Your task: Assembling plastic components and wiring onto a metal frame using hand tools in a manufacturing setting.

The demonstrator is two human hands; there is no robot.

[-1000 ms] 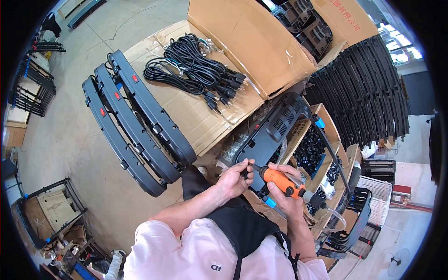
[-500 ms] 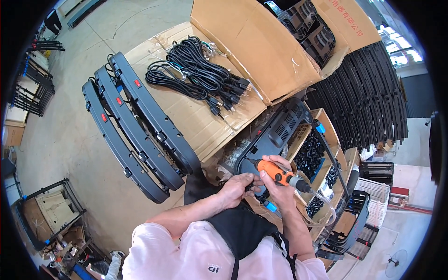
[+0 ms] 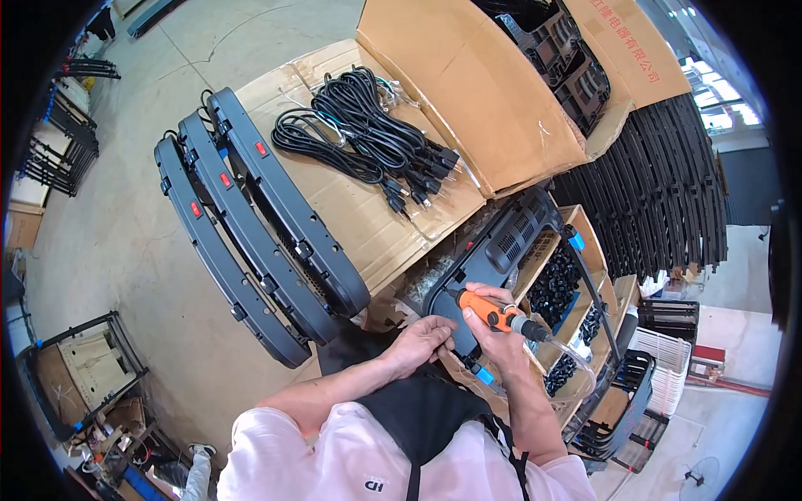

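Observation:
In my right hand (image 3: 498, 334) is an orange air screwdriver (image 3: 489, 309), its hose trailing toward my forearm. The tool's dark tip lies over the near end of a black plastic housing (image 3: 501, 238) with a vented, raised section. My left hand (image 3: 426, 341) is beside that same end, fingers curled and pinched together. Whatever the left fingers hold, if anything, is too small or hidden to name. A blue clip (image 3: 483, 375) sits on the frame near my right wrist, and another blue clip (image 3: 575, 239) is at the far side.
Bundled black power cords (image 3: 372, 125) lie on the cardboard (image 3: 368, 242) ahead. Three similar black housings (image 3: 284, 200) with red switches lean at its left edge. A wooden bin (image 3: 595, 259) of small black parts stands right. Behind it rises a stack of black frames (image 3: 647, 188).
My left hand has drawn back slightly from the screwdriver, leaving a gap between my hands. The right hand keeps its hold on the tool. The view has shifted a little.

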